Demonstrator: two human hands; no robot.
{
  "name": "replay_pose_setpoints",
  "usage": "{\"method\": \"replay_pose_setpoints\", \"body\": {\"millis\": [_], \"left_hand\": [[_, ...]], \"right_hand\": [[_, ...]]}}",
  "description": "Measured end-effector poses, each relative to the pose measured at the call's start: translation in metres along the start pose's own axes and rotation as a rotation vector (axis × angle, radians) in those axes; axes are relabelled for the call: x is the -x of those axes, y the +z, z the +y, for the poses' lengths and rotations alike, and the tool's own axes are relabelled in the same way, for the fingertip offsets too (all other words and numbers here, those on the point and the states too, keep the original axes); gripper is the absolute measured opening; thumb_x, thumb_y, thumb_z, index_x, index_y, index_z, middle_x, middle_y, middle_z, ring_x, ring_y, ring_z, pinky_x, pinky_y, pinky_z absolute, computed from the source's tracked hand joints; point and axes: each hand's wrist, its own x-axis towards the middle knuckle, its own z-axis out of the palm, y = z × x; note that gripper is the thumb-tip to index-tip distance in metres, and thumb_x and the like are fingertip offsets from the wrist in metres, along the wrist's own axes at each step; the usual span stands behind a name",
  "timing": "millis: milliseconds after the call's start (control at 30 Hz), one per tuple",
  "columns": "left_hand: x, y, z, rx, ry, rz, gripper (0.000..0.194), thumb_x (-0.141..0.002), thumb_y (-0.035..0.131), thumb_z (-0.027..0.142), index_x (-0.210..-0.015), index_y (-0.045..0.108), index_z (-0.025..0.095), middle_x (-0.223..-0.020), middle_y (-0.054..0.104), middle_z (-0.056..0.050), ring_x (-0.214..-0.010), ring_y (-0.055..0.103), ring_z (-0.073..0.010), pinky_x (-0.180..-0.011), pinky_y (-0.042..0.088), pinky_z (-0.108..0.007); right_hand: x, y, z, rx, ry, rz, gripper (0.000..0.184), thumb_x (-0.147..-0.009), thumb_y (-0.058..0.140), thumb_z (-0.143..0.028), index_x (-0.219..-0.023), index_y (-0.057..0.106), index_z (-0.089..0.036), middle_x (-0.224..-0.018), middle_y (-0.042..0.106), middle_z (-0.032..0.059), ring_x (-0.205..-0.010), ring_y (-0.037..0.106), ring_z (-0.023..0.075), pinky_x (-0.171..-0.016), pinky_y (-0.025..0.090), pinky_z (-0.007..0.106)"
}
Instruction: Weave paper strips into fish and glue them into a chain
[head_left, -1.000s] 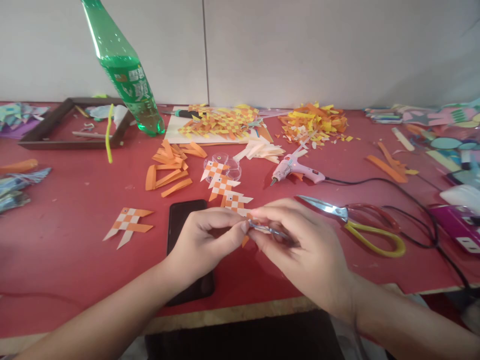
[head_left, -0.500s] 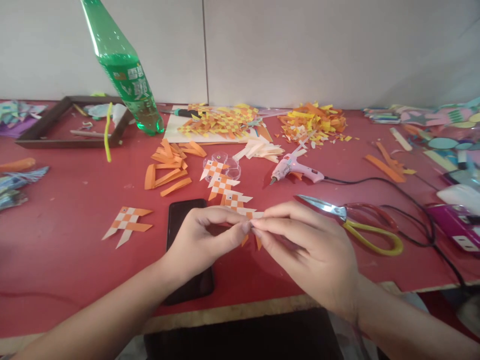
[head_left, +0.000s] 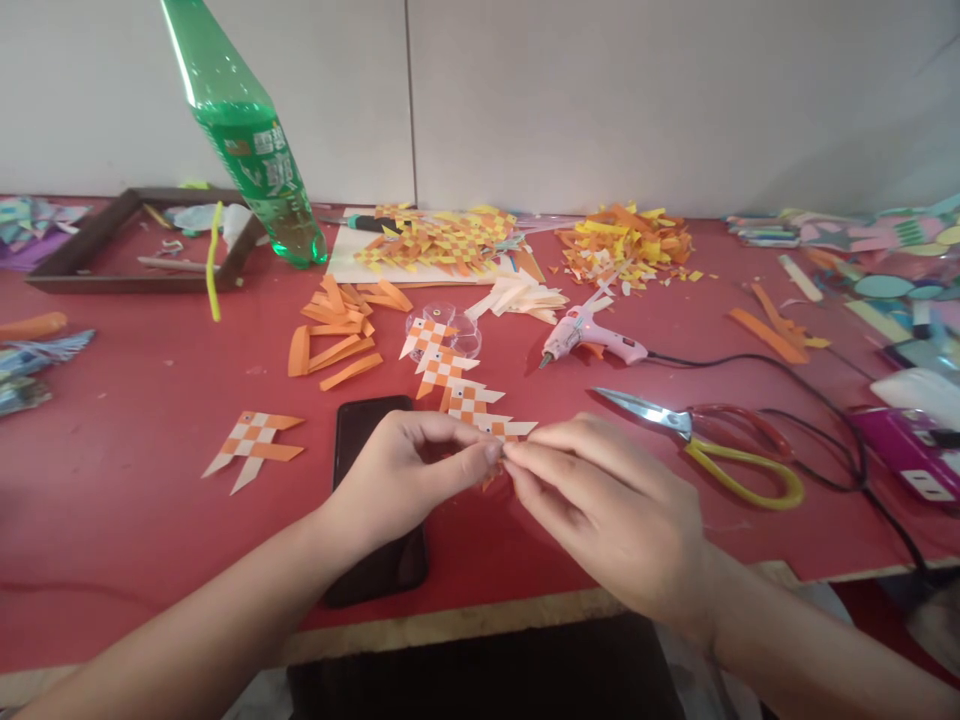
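My left hand [head_left: 420,475] and my right hand [head_left: 619,490] meet fingertip to fingertip over the table's front middle. Both are closed in a pinch; whatever lies between the fingertips is too small or hidden to name. Just behind and below them, woven orange-and-white paper fish [head_left: 471,398] lie overlapping in a slanting row, the nearest one partly covered by my fingers. Another woven fish [head_left: 253,442] lies apart on the left. Beneath my left hand and wrist is a black phone [head_left: 371,425]. Clear round dishes [head_left: 466,338] stand at the row's far end.
Scissors [head_left: 697,440] and a pink glue gun [head_left: 592,338] with a black cord lie to the right. Orange strips [head_left: 337,335], pale strips [head_left: 517,296] and paper scraps [head_left: 626,245] lie behind. A green bottle [head_left: 259,150] and a dark frame [head_left: 82,240] stand back left.
My right hand has shifted slightly and its fingers have drawn closer together, covering more of the nearest fish. My left hand stays nearly in place, still pinching.
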Motion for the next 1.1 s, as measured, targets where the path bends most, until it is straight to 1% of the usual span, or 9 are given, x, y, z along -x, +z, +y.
{"method": "replay_pose_setpoints", "body": {"millis": [167,333,533,700,800,867,933,1033,1100], "left_hand": [[0.001,0.0,0.0,-0.073,0.002,-0.025,0.018,-0.086,0.068,0.029,-0.077,0.077,0.016,-0.075,0.077,-0.001,-0.072,0.068,-0.0118,-0.07,0.052,-0.019],[0.004,0.002,0.002,-0.068,-0.008,-0.038,0.016,-0.086,0.067,0.027,-0.079,0.077,0.017,-0.075,0.077,-0.001,-0.072,0.068,-0.0113,-0.07,0.052,-0.018],[0.0,0.002,-0.001,-0.136,-0.014,-0.043,0.016,-0.085,0.068,0.028,-0.078,0.076,0.016,-0.076,0.078,-0.002,-0.073,0.069,-0.0129,-0.069,0.052,-0.019],[0.001,0.005,-0.004,-0.264,-0.053,-0.062,0.014,-0.084,0.067,0.027,-0.079,0.076,0.017,-0.077,0.078,-0.002,-0.072,0.07,-0.0141,-0.065,0.052,-0.02],[0.003,0.008,-0.003,-0.336,-0.036,-0.116,0.014,-0.085,0.066,0.026,-0.081,0.076,0.017,-0.078,0.078,-0.001,-0.072,0.07,-0.0144,-0.065,0.052,-0.021],[0.004,0.008,-0.002,-0.397,0.014,-0.121,0.017,-0.087,0.063,0.027,-0.082,0.076,0.017,-0.08,0.078,-0.002,-0.074,0.07,-0.015,-0.067,0.052,-0.023],[0.004,0.007,-0.003,-0.503,0.101,-0.062,0.021,-0.091,0.059,0.028,-0.084,0.076,0.018,-0.081,0.077,-0.002,-0.073,0.069,-0.0152,-0.066,0.051,-0.024],[0.002,0.005,-0.009,-0.717,0.336,0.054,0.022,-0.093,0.055,0.025,-0.086,0.074,0.017,-0.081,0.075,-0.004,-0.073,0.066,-0.016,-0.067,0.05,-0.028],[0.0,0.004,-0.014,-0.85,0.52,0.058,0.019,-0.092,0.055,0.019,-0.09,0.073,0.016,-0.084,0.075,-0.005,-0.076,0.064,-0.0175,-0.074,0.05,-0.032]], "right_hand": [[0.0,0.0,0.002,-0.016,0.031,-0.024,0.013,-0.085,0.064,-0.006,-0.086,0.069,-0.018,-0.078,0.071,0.0026,-0.07,0.064,0.0119,-0.069,0.054,0.025],[0.005,0.0,0.005,-0.048,0.035,-0.013,0.011,-0.086,0.065,-0.007,-0.088,0.069,-0.016,-0.08,0.071,0.0032,-0.072,0.063,0.0112,-0.071,0.054,0.024],[0.01,-0.001,0.009,0.01,-0.059,-0.054,0.01,-0.084,0.068,-0.006,-0.091,0.069,-0.014,-0.084,0.07,0.0045,-0.078,0.063,0.0132,-0.081,0.054,0.027],[0.016,-0.002,0.011,0.052,-0.127,-0.148,0.009,-0.085,0.065,-0.006,-0.085,0.068,-0.015,-0.08,0.068,0.0044,-0.073,0.063,0.0152,-0.075,0.055,0.031],[0.022,-0.004,0.014,-0.005,-0.097,-0.166,0.009,-0.086,0.064,-0.009,-0.085,0.067,-0.017,-0.08,0.068,0.0023,-0.074,0.065,0.0141,-0.074,0.056,0.028],[0.026,-0.005,0.018,-0.077,-0.025,-0.157,0.011,-0.086,0.063,-0.008,-0.086,0.067,-0.018,-0.079,0.068,0.0008,-0.073,0.065,0.012,-0.072,0.055,0.025],[0.029,-0.007,0.024,-0.126,0.058,-0.144,0.012,-0.086,0.063,-0.008,-0.088,0.067,-0.02,-0.078,0.069,0.0,-0.07,0.065,0.0103,-0.068,0.055,0.022],[0.033,-0.006,0.034,-0.123,0.144,-0.122,0.012,-0.085,0.063,-0.009,-0.087,0.069,-0.02,-0.078,0.07,0.0005,-0.065,0.065,0.0091,-0.061,0.053,0.02],[0.036,-0.003,0.04,-0.12,0.179,-0.125,0.011,-0.085,0.063,-0.01,-0.086,0.07,-0.019,-0.079,0.071,0.0012,-0.064,0.065,0.0092,-0.058,0.053,0.019]]}}
